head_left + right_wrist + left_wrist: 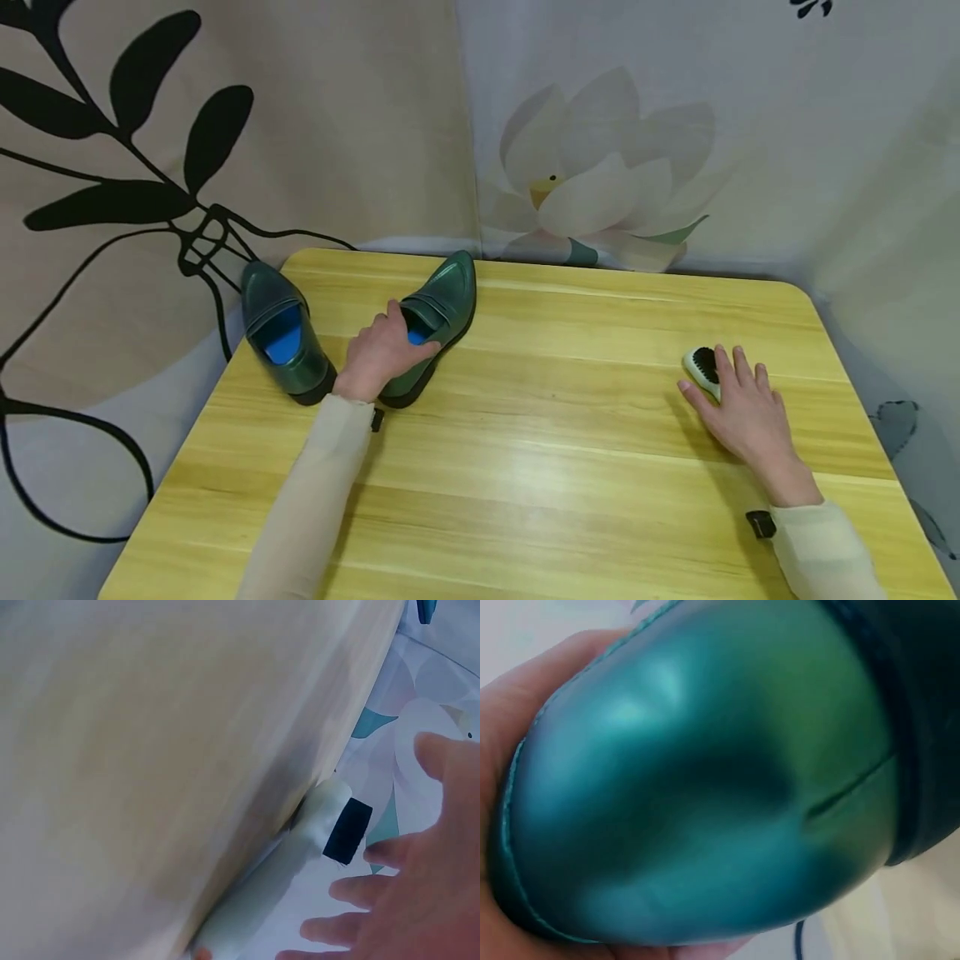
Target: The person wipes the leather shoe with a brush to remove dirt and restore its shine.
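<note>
My left hand [381, 354] grips a dark green loafer [448, 300] at its heel opening. Close up in the left wrist view, the fingers and thumb lie around the shiny green heel [682, 787]. The shoe's toe points to the back of the table, and a blue insole shows inside. On the right, my right hand [750, 421] is spread over a small shoe brush [703, 367] with a pale body and black bristles. In the right wrist view, the straight fingers are apart from the brush [259, 896], whose bristles face the hand.
A second green loafer [273, 287] with a blue insole stands at the table's left edge, beside my left hand. The yellow wooden table [525, 467] has rounded back corners. Behind it hangs a printed curtain [360, 125] with leaves and a large white flower.
</note>
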`<state>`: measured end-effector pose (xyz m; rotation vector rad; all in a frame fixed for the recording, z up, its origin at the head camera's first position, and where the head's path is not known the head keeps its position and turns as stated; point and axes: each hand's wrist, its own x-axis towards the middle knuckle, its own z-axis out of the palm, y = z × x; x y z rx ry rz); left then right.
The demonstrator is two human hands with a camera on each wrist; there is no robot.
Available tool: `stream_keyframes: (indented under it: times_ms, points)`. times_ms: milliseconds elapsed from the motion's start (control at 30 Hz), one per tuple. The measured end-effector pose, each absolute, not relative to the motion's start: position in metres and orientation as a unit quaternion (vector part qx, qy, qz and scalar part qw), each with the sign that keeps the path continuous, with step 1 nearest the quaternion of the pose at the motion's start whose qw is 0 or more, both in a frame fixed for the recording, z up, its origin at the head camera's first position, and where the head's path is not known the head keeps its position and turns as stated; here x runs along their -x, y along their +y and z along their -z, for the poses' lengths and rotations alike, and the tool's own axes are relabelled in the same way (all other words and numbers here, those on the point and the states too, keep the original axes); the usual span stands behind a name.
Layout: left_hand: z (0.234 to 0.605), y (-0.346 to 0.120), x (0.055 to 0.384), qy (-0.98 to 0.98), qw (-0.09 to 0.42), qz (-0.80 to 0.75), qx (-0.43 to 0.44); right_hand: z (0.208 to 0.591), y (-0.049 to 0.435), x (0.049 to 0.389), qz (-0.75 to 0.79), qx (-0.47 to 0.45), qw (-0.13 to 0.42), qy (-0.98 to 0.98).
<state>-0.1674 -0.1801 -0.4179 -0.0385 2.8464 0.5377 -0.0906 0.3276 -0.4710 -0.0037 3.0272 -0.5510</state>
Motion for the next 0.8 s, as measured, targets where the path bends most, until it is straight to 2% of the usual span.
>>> stream_keyframes:
  times_ms: [233,533,800]
  points:
    - [0.423,-0.187,0.174,0.966,0.108,-0.234,-0.001,0.47,0.333,0.093,0.181,0.007,0.045,0.982]
    - [0.417,-0.157,0.183,0.901,0.175,-0.39,-0.076,0.465,0.343,0.09,0.187,0.015,0.048,0.981]
    - [0.413,-0.113,0.199,0.875,0.215,-0.407,-0.152,0.467,0.361,0.09,0.177,-0.004,0.086,0.98]
